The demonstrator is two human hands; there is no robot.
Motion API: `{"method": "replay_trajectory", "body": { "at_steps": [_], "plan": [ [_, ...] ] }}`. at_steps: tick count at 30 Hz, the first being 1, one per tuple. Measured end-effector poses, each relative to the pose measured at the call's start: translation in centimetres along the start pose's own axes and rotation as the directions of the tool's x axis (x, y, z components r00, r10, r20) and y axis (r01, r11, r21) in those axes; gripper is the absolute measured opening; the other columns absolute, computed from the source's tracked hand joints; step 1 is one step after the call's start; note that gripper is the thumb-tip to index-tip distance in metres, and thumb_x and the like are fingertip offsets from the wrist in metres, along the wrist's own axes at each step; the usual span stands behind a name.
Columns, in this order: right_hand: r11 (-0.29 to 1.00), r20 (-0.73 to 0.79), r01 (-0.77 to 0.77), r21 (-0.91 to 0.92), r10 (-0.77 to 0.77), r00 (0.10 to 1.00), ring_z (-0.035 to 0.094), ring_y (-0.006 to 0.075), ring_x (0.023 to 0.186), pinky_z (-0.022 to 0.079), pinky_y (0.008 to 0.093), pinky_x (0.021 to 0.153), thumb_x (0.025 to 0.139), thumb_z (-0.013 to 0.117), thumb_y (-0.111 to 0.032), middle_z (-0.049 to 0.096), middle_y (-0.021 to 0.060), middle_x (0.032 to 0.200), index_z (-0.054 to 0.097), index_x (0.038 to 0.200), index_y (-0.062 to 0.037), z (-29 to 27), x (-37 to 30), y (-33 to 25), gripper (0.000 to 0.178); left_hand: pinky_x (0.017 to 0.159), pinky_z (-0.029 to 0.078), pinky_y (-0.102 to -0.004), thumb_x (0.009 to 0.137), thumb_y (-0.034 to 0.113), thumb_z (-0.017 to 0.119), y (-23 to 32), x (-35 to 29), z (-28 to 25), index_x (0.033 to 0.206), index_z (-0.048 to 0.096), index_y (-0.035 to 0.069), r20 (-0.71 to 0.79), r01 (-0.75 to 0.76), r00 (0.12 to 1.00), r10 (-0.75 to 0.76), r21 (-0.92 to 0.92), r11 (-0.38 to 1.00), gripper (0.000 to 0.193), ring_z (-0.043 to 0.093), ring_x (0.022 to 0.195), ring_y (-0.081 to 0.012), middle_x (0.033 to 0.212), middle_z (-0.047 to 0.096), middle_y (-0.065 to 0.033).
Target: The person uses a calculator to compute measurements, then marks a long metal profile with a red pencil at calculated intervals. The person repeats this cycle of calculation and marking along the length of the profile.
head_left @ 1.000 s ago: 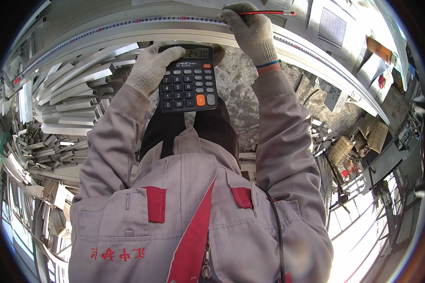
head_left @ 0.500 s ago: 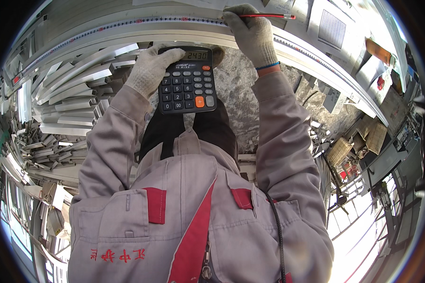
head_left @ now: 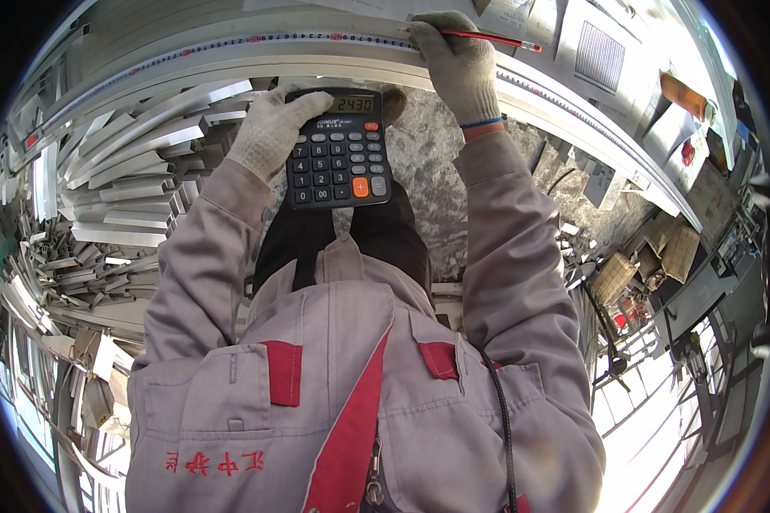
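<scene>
The gloved left hand [head_left: 274, 128] gripped a black calculator [head_left: 338, 162] by its upper left corner, thumb reaching the left end of the display; its fingers underneath were hidden from me, so I couldn't tell how well they supported it. The calculator hung just off the near edge of the bench [head_left: 145, 38], over the person's dark trousers [head_left: 376, 235], and a slackened thumb could have let it tip and fall. That same thumb, lying so close, might have covered a digit and caused a misreading.

The gloved right hand [head_left: 464, 73], above the near edge, pinched a slim red pencil [head_left: 500, 39] between thumb and finger; thick glove fabric could have made it slip or roll. Right under that hand, a measuring tape [head_left: 295, 38] ran along the near edge, where a knock from the wrist might have shifted it and spoiled any mark taken from it.
</scene>
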State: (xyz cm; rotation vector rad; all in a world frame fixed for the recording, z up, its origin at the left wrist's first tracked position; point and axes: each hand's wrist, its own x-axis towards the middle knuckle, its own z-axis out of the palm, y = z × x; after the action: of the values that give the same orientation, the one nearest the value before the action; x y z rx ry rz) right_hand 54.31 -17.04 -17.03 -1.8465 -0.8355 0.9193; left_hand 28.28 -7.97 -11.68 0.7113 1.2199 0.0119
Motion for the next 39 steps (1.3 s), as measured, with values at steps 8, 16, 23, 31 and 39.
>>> {"method": "replay_trajectory", "body": {
  "at_steps": [8,16,23,31,39],
  "plan": [
    [0.967,-0.06,-0.134,0.217,0.15,0.987,0.076,0.0122,0.084,0.06,0.0269,0.072,0.106,0.078,-0.023,0.083,0.0059,0.101,0.081,0.119,-0.0072,-0.6,0.6,-0.9,0.021,0.073,0.067,-0.0286,0.101,0.013,0.078,0.4,-1.6,-0.8,0.125,0.074,-0.005,-0.024,0.006,1.0,-0.006,-0.006,1.0,0.031,0.078,0.085,-0.0163,0.109,0.079,-0.0117],
    [0.939,-0.066,-0.167,0.301,0.195,0.979,0.071,0.0105,0.078,0.058,0.0261,0.071,0.102,0.078,-0.017,0.081,0.0073,0.097,0.081,0.117,-0.0018,-0.7,0.7,-2.3,0.022,0.075,0.066,-0.0304,0.098,0.017,0.081,-1.1,-3.0,-2.3,0.121,0.076,-0.001,-0.041,-0.008,0.999,0.008,-0.01,1.0,0.03,0.076,0.086,-0.015,0.106,0.077,-0.0082],
    [0.95,-0.045,-0.135,0.283,0.154,0.987,0.071,0.0113,0.083,0.058,0.0277,0.075,0.101,0.074,-0.016,0.076,0.0037,0.092,0.081,0.124,-0.0032,-0.9,0.5,-2.7,0.027,0.076,0.065,-0.0299,0.098,0.019,0.082,-1.5,-4.4,-3.1,0.119,0.077,-0.001,-0.037,-0.014,0.999,0.015,0.031,0.999,0.03,0.074,0.086,-0.0132,0.103,0.077,-0.0069],
    [0.94,-0.116,-0.155,0.303,0.198,0.973,0.074,0.0134,0.095,0.06,0.0296,0.085,0.106,0.071,-0.018,0.081,0.0068,0.109,0.08,0.132,-0.006,-2.7,-5.1,-5.6,0.03,0.073,0.066,-0.0296,0.1,0.016,0.08,-1.1,-6.1,-4.3,0.118,0.075,-0.001,-0.019,-0.051,0.999,0.051,-0.017,0.999,0.026,0.075,0.084,-0.0138,0.101,0.077,-0.0079],
    [0.904,-0.172,-0.149,0.401,0.234,0.957,0.074,0.0145,0.092,0.06,0.0293,0.082,0.111,0.066,-0.018,0.08,0.0101,0.113,0.075,0.135,0.0007,-3.0,-16.0,-7.4,0.031,0.07,0.069,-0.0332,0.099,0.012,0.081,0.1,-7.2,-6.2,0.119,0.072,0.0,-0.058,-0.047,0.998,0.036,-0.198,0.979,0.025,0.078,0.08,-0.0195,0.102,0.077,-0.0121]
  ]
}}
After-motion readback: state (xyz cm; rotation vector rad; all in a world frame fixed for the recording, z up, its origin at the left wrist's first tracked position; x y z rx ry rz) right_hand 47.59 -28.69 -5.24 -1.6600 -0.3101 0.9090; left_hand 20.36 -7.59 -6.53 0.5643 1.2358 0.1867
